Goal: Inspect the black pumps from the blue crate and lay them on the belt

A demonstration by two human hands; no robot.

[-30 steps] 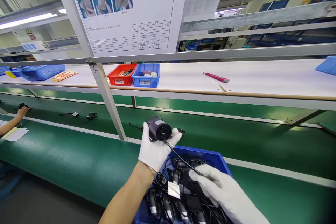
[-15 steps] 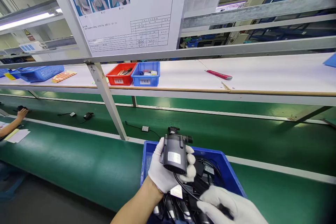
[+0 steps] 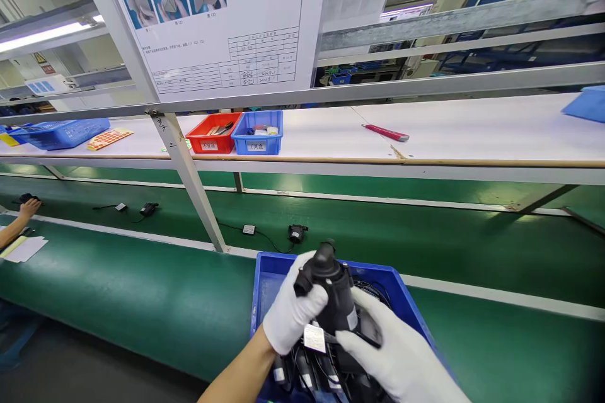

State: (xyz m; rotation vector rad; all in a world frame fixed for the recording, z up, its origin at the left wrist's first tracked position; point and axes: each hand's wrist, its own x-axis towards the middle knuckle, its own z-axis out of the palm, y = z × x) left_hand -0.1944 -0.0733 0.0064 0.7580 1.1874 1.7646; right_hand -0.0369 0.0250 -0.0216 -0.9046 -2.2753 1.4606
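Both my hands wear white gloves and grip one black pump point(image 3: 333, 293) with a white label, held upright above a blue bin point(image 3: 267, 277). My left hand point(image 3: 293, 315) wraps its left side. My right hand point(image 3: 385, 346) closes on its lower right side. The bin under them holds several more black pumps point(image 3: 307, 374) with tangled cables. Another pump point(image 3: 296, 233) with its cable and small block lies on the green conveyor belt point(image 3: 425, 245) just beyond the bin.
A slanted metal post point(image 3: 189, 176) stands left of the bin. The white shelf behind carries a red tray point(image 3: 212, 133), a blue tray point(image 3: 258, 132), a red tool point(image 3: 385, 133) and a blue basket point(image 3: 61, 132). Another person's hand point(image 3: 28, 208) rests at far left.
I turned the pump from label-facing to upright and lowered it slightly. My right hand came up from the bin's cables and took hold of it. The belt's pump came into view.
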